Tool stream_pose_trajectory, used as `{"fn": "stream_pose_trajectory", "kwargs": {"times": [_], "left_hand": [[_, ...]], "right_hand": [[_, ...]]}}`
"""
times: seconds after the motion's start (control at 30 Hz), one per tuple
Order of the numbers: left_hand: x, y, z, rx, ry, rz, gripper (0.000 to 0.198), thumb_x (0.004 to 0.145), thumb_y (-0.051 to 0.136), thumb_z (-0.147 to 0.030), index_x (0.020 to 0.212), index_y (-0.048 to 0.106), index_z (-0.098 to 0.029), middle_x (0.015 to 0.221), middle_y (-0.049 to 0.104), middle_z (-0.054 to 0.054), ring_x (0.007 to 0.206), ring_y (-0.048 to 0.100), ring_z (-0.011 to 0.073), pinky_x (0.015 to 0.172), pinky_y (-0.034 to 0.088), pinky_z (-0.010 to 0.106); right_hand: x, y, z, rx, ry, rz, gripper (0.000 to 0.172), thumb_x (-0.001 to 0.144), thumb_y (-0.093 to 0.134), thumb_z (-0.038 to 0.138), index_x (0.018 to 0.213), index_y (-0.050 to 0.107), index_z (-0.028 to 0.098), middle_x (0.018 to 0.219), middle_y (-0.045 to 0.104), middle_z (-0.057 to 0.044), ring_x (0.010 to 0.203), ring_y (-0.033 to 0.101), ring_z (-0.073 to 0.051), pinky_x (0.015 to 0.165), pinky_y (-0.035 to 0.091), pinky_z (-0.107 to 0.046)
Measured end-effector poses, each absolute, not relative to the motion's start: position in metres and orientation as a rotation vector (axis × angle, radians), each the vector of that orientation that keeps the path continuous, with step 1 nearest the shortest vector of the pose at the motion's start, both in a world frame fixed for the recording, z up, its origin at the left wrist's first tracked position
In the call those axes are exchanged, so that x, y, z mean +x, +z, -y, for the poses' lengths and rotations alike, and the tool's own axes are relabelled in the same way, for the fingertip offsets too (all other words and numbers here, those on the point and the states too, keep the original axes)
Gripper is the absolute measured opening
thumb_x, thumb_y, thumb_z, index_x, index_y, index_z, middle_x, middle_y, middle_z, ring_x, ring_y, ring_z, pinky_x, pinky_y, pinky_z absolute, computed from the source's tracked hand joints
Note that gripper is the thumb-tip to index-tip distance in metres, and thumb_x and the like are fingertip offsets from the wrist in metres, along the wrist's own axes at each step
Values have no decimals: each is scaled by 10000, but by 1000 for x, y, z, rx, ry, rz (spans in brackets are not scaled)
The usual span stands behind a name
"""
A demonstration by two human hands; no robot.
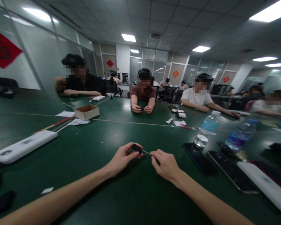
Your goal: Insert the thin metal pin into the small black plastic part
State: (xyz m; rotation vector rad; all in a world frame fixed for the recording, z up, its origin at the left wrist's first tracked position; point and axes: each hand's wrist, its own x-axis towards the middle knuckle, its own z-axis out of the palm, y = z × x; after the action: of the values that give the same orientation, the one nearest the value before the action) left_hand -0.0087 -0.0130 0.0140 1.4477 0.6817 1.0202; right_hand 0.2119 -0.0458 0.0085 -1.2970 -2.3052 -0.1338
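Over the green table [121, 193], my left hand [121, 157] is closed on a small black block-like part [137, 148], pinching it between thumb and fingers. My right hand [166, 164] has its fingertips pressed together around the end of a thin metal rod [146, 152]. The rod spans the short gap between my hands, and its far tip meets the near side of the black part; whether it goes inside cannot be made out. Any handle on the rod is hidden by my right fingers.
Right of my hands stand two water bottles [207, 128], beside dark phones [199, 159] and a long white device [264, 184]. Another white device [25, 147] and an open cardboard box [87, 112] lie left. Across the table sit several people, one person's hands [142, 109] holding something dark.
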Motion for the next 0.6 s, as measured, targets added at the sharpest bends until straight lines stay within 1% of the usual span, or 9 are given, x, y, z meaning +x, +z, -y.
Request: {"fn": "stream_pose_trajectory", "kwargs": {"times": [0.23, 0.47, 0.6], "left_hand": [[-10, 12, 12, 1544, 1024, -726, 264, 815, 600, -248, 1065, 590, -163, 984, 663, 69, 934, 629, 206, 893, 470, 382], [-12, 9, 13, 1664, 1037, -832, 253, 816, 591, -267, 1053, 611, -183, 975, 670, 59, 917, 627, 213, 868, 467, 359], [-13, 9, 15, 1690, 1019, -832, 229, 827, 577, -283, 1030, 614, -184, 938, 671, 56, 881, 628, 208, 830, 473, 341]], "right_hand": [[210, 8, 46, -1310, -179, 2360, 254, 929, 397, 239, 1085, 592, 190, 857, 592, -39, 682, 544, -114, 605, 391, -212], [205, 12, 52, -1307, -309, 2427, 262, 923, 401, 228, 1104, 579, 165, 848, 592, -53, 657, 527, -122, 546, 354, -224], [206, 11, 54, -1276, -262, 2423, 257, 922, 396, 222, 1081, 589, 163, 840, 596, -51, 655, 525, -122, 549, 360, -225]]}}
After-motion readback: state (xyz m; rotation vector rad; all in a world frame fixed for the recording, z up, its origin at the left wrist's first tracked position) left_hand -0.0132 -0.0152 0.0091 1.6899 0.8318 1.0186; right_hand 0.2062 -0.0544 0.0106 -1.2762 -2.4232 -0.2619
